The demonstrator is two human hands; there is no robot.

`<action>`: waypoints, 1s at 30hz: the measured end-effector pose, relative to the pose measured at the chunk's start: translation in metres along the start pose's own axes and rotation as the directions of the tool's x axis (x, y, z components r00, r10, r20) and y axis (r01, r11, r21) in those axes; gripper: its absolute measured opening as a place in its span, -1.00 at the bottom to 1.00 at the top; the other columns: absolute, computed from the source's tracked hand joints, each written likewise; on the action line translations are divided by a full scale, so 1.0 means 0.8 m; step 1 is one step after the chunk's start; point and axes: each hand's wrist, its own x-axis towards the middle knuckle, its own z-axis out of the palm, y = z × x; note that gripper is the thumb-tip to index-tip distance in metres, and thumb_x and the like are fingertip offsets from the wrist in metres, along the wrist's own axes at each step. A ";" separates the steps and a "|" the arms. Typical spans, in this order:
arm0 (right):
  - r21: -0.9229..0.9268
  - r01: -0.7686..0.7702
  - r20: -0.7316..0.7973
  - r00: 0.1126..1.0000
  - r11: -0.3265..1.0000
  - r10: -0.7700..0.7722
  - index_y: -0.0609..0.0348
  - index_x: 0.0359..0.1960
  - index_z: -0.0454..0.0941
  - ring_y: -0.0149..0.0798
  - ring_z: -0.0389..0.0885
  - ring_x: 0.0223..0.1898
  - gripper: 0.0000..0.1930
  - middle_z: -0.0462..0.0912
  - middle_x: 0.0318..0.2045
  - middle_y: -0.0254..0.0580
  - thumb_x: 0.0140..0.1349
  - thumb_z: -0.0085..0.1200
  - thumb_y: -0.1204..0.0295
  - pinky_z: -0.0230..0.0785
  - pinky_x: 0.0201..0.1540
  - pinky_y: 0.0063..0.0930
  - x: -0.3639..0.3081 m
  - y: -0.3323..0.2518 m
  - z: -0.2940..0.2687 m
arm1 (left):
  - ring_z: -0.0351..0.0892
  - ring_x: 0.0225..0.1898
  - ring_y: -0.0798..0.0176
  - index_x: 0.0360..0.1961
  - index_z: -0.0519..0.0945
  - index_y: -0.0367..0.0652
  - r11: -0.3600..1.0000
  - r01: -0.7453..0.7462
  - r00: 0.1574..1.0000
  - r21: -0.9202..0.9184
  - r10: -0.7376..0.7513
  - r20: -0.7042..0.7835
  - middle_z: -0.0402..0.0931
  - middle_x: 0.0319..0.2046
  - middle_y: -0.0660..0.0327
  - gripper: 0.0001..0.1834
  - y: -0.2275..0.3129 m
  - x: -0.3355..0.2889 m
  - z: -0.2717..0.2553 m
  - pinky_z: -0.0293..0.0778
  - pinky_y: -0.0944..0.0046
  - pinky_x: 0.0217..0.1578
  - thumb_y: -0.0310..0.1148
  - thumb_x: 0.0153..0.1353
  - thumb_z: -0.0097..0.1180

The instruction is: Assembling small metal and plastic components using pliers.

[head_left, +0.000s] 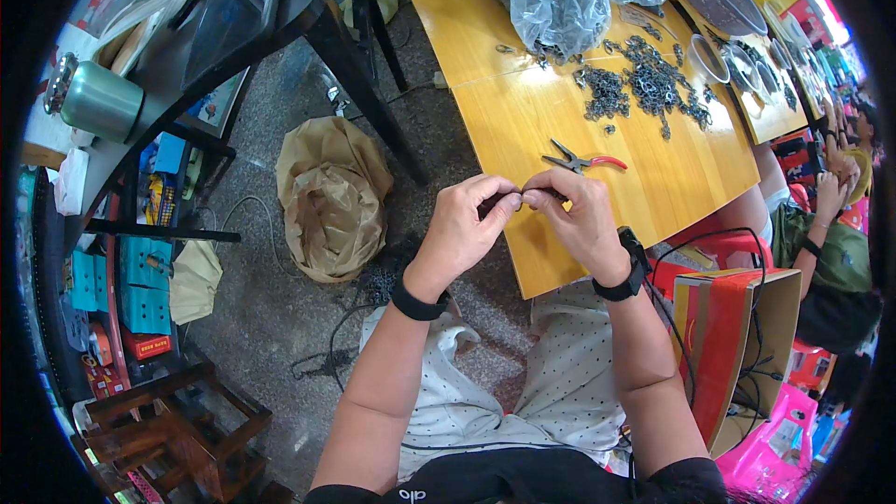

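Observation:
In front of my lap, by the table's near left edge, my left hand (467,224) and my right hand (581,217) meet at the fingertips. Both are closed in a pinch on a small dark piece (520,193), mostly covered by the fingers, so its kind cannot be made out. Just beyond the hands lie pliers (577,164) with a red handle, jaws apart, on the wooden table (523,121). Farther back are a pile of dark metal clasps (658,79) and a smaller pile of dark metal links (602,93).
A clear plastic bag (560,5) of dark parts stands at the table's back, near plastic bowls (709,58). A brown paper sack (334,196) sits on the floor to the left. Right of me is a cardboard box (747,336) with cables; other people sit beyond.

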 end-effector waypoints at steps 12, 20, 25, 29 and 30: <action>-0.427 0.158 -0.098 0.971 0.890 -0.219 0.16 -0.15 0.58 0.04 0.47 0.10 -0.73 0.55 0.01 -0.05 0.12 0.30 0.42 0.30 0.11 -0.12 -0.003 0.021 -0.019 | 0.47 -0.48 0.60 -0.32 0.63 -0.32 0.983 0.072 0.966 -0.168 -0.111 -0.234 0.59 -0.47 0.34 -0.91 -0.003 -0.001 0.009 0.41 0.48 -0.45 -0.49 0.27 0.22; -0.700 -0.091 -0.150 0.988 0.708 -0.021 0.15 -0.06 0.54 0.02 0.43 -0.01 -0.66 0.47 -0.10 -0.03 0.16 0.26 0.31 0.30 0.05 -0.10 -0.017 0.056 -0.038 | 0.47 -0.52 0.50 -0.37 0.63 -0.29 0.999 -0.023 0.939 0.044 0.036 -0.341 0.56 -0.50 0.28 -0.94 0.007 0.001 0.009 0.37 0.41 -0.49 -0.52 0.21 0.25; -0.735 -0.061 -0.112 0.993 0.676 -0.032 0.22 -0.12 0.55 0.01 0.43 -0.06 -0.68 0.46 -0.17 -0.04 0.16 0.25 0.32 0.33 0.00 -0.10 -0.018 0.085 -0.043 | 0.51 -0.53 0.40 -0.37 0.62 -0.29 0.993 -0.059 0.933 0.105 0.092 -0.347 0.55 -0.50 0.21 -0.94 0.006 0.004 0.011 0.40 0.37 -0.49 -0.53 0.19 0.25; -0.619 -0.078 -0.121 0.993 0.781 0.003 0.34 0.05 0.48 0.08 0.42 0.03 -0.49 0.46 -0.06 0.06 0.16 0.27 0.26 0.30 0.11 -0.11 -0.020 0.070 -0.054 | 0.53 -0.53 0.37 -0.38 0.62 -0.29 0.993 -0.058 0.933 0.101 0.090 -0.348 0.56 -0.49 0.20 -0.95 0.007 0.004 0.011 0.42 0.36 -0.47 -0.53 0.18 0.24; -0.587 -0.066 -0.130 0.991 0.807 -0.014 0.38 0.10 0.45 0.10 0.41 0.06 -0.43 0.45 -0.02 0.10 0.16 0.29 0.23 0.28 0.15 -0.11 -0.024 0.058 -0.054 | 0.53 -0.53 0.37 -0.38 0.62 -0.29 0.994 -0.047 0.933 0.098 0.078 -0.351 0.56 -0.49 0.20 -0.95 0.007 0.003 0.009 0.43 0.36 -0.47 -0.54 0.18 0.24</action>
